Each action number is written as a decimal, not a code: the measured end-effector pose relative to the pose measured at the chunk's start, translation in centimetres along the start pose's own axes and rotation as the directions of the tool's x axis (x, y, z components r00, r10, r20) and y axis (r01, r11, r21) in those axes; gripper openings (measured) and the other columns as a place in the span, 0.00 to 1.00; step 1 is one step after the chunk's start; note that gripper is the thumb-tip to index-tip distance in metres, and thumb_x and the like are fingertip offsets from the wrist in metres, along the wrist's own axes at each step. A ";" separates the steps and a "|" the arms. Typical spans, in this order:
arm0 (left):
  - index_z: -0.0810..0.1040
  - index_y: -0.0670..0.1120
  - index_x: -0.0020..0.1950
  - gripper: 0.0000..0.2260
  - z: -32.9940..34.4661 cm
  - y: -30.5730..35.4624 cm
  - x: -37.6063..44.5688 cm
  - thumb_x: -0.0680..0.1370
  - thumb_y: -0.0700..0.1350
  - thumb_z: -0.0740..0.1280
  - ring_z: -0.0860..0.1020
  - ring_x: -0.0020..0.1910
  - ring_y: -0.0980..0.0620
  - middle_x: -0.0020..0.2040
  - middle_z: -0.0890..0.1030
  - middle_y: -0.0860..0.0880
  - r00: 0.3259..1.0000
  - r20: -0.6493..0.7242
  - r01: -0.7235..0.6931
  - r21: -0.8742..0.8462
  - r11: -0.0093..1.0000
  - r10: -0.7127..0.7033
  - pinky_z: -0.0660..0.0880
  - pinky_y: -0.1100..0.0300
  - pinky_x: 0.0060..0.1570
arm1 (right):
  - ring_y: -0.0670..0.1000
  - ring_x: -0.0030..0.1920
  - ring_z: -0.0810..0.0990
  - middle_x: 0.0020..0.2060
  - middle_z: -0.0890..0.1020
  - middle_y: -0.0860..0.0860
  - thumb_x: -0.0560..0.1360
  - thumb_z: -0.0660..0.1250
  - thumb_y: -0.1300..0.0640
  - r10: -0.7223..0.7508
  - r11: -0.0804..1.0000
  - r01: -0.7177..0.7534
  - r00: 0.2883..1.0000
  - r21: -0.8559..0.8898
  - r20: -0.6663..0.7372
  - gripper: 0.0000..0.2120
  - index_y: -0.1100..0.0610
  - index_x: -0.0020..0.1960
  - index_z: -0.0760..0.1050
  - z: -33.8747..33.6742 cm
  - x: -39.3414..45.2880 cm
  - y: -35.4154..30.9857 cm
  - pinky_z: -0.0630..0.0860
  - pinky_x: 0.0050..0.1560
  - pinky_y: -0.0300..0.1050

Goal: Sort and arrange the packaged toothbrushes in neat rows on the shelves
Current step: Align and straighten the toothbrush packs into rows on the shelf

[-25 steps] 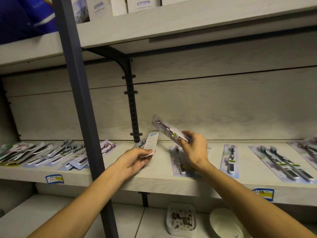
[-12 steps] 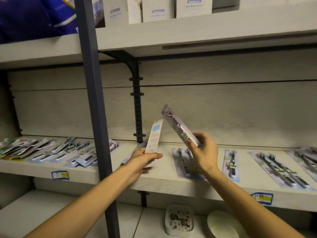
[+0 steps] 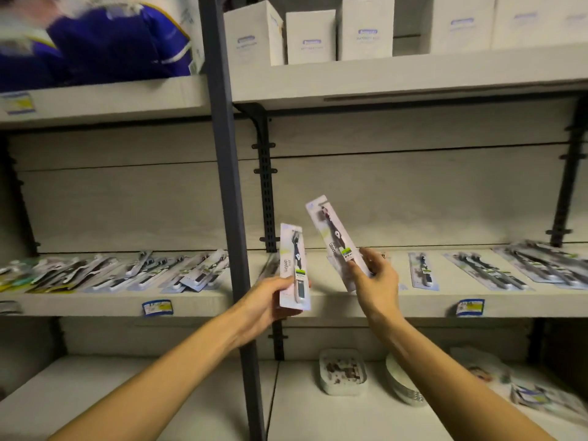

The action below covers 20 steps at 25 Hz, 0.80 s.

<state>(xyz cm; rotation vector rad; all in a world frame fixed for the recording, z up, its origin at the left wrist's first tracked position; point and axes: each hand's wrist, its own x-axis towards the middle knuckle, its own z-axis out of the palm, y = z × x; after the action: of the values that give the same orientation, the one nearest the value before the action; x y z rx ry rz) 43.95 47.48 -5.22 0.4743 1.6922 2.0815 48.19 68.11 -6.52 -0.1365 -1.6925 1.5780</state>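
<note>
My left hand (image 3: 265,305) grips the lower end of a packaged toothbrush (image 3: 293,253), held upright with its printed face toward me. My right hand (image 3: 375,278) pinches a second packaged toothbrush (image 3: 332,232) that tilts up and to the left. Both packs hang in the air in front of the middle shelf (image 3: 350,305). On that shelf lie a single pack (image 3: 422,270) and paired packs (image 3: 486,270) to the right, and a loose overlapping heap of packs (image 3: 127,272) to the left of the grey post.
A grey upright post (image 3: 226,186) stands between the two shelf bays, close to my left hand. White boxes (image 3: 310,36) line the top shelf, with a blue bag (image 3: 105,43) at its left. The bottom shelf holds a stack of square plates (image 3: 343,372) and round plates (image 3: 402,381).
Both hands have lifted their packs off the shelf level and toward me. The left pack has turned from edge-on to face me. The view has tilted upward.
</note>
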 end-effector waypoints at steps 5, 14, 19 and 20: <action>0.79 0.42 0.65 0.15 -4.0 -1.5 -6.1 0.79 0.33 0.66 0.83 0.59 0.47 0.58 0.85 0.44 0.997 0.078 -0.022 0.217 0.976 0.005 0.78 0.50 0.62 | 0.52 0.53 0.83 0.56 0.82 0.55 0.76 0.72 0.61 0.105 0.991 -0.114 0.988 0.074 0.113 0.21 0.56 0.68 0.74 2.0 -7.1 -1.1 0.80 0.41 0.36; 0.81 0.42 0.59 0.13 -15.3 -2.0 -14.6 0.78 0.30 0.66 0.85 0.51 0.49 0.52 0.87 0.46 0.985 -0.164 0.005 0.303 0.953 0.047 0.82 0.53 0.54 | 0.47 0.52 0.84 0.51 0.84 0.47 0.74 0.73 0.67 0.087 0.994 -0.102 0.933 0.024 0.350 0.18 0.53 0.61 0.77 12.1 -19.6 -1.8 0.83 0.48 0.44; 0.82 0.45 0.57 0.12 -22.2 0.6 -15.8 0.78 0.32 0.67 0.85 0.49 0.51 0.48 0.87 0.50 0.933 -0.342 0.013 0.331 0.944 0.108 0.81 0.50 0.57 | 0.48 0.46 0.83 0.50 0.82 0.47 0.77 0.69 0.65 0.119 0.987 -0.150 0.912 0.049 0.393 0.17 0.50 0.61 0.73 19.9 -20.0 -4.0 0.83 0.41 0.43; 0.82 0.44 0.58 0.12 -23.3 1.0 -15.7 0.78 0.32 0.67 0.85 0.48 0.51 0.48 0.87 0.50 0.923 -0.365 0.011 0.337 0.942 0.119 0.81 0.51 0.55 | 0.48 0.44 0.82 0.50 0.81 0.47 0.78 0.68 0.65 0.117 0.988 -0.148 0.918 0.053 0.379 0.16 0.50 0.61 0.72 21.3 -20.0 -4.1 0.83 0.39 0.41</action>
<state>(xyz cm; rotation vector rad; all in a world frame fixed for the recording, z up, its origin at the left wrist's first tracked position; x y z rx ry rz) 45.47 19.66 -9.06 0.2199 2.3039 2.0268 50.56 38.92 -10.16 0.1024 -1.9384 1.8625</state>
